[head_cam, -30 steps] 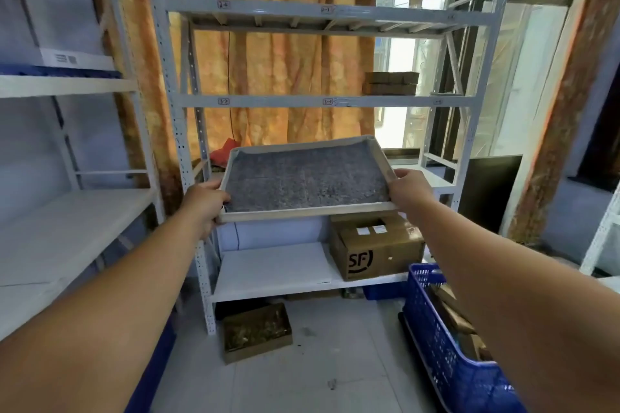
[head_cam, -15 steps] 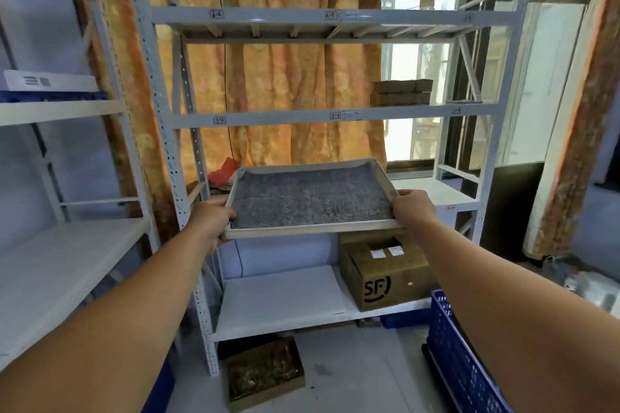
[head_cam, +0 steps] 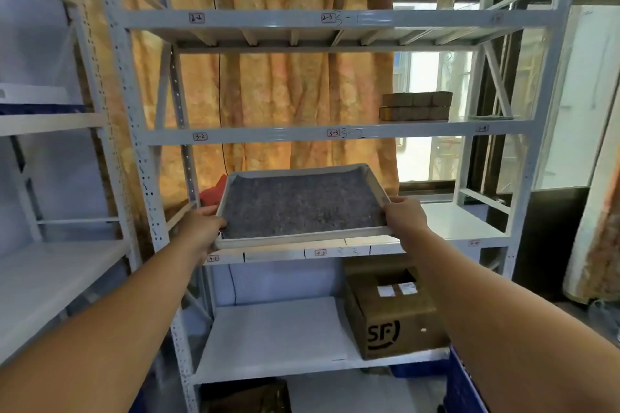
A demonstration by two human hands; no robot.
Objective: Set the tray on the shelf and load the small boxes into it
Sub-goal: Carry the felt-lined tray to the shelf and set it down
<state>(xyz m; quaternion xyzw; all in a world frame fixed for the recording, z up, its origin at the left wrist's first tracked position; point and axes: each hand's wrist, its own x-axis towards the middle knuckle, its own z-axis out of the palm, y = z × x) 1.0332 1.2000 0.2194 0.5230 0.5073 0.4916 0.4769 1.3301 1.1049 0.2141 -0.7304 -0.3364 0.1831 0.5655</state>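
the left hand (head_cam: 201, 228) grips the left edge of the tray (head_cam: 302, 204). the grey-lined tray is held level over the front of the shelf (head_cam: 463, 225); whether it rests there i cannot tell. the right hand (head_cam: 404, 220) grips the tray's right edge. the small boxes (head_cam: 416, 107) sit stacked above and right of the tray, one level up.

Soft daylight, blown window (head_cam: 432, 84), wide-angle warp
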